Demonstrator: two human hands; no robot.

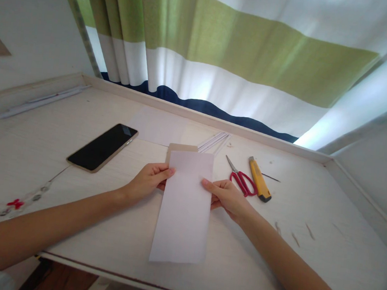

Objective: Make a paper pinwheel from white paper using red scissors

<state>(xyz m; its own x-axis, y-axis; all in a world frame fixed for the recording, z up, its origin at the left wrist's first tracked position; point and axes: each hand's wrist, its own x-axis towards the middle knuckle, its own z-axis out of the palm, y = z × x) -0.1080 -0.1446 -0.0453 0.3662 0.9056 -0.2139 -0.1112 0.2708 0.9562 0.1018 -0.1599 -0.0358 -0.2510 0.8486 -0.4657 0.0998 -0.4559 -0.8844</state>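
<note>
Your left hand (149,180) and right hand (226,196) pinch the white paper (182,217) at its nine and three o'clock sides; hold it flat and straight.

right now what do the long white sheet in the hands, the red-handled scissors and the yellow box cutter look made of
Long white sheet: likely thin paper, matte; flat, no shine, crisp edges. Red-handled scissors: grey metal-looking blades, glossy red loops, probably plastic. Yellow box cutter: smooth body, seemingly plastic, with a black end.

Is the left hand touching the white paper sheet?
Touching. In the head view, fingers of the left hand grip the left edge of the white paper sheet.
</note>
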